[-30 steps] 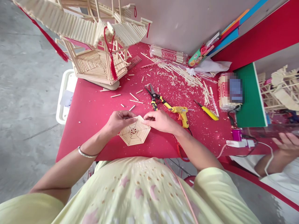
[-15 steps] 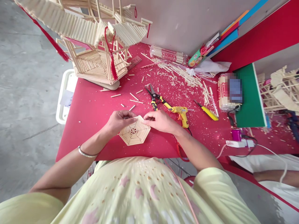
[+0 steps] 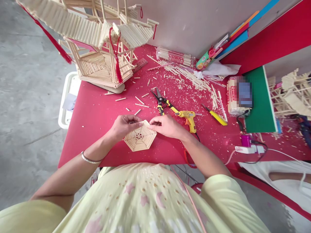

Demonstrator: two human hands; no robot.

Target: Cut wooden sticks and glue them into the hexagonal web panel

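A hexagonal panel of thin wooden sticks (image 3: 140, 138), laid in rings around a small star-like centre, is at the table's front edge. My left hand (image 3: 125, 126) pinches its upper left edge, fingers curled over the rim. On the upper right edge, my right hand (image 3: 165, 125) grips with thumb and bent forefinger. Just beyond my hands lie black-and-yellow cutting pliers (image 3: 159, 101), jaws apart. A yellow hot glue gun (image 3: 189, 119) rests right of my right hand. Short cut sticks (image 3: 141, 105) are scattered past my left hand.
A wooden-stick pavilion (image 3: 102, 55) with red tassels stands at the back left of the red table (image 3: 89, 129). Loose long sticks (image 3: 194, 79), a yellow-handled tool (image 3: 217, 117) and a power strip (image 3: 247, 149) lie to the right. Another person's arm (image 3: 286, 176) shows at lower right.
My hands and the hexagonal panel hold the same position. At lower right, the other person's arm has shifted slightly.
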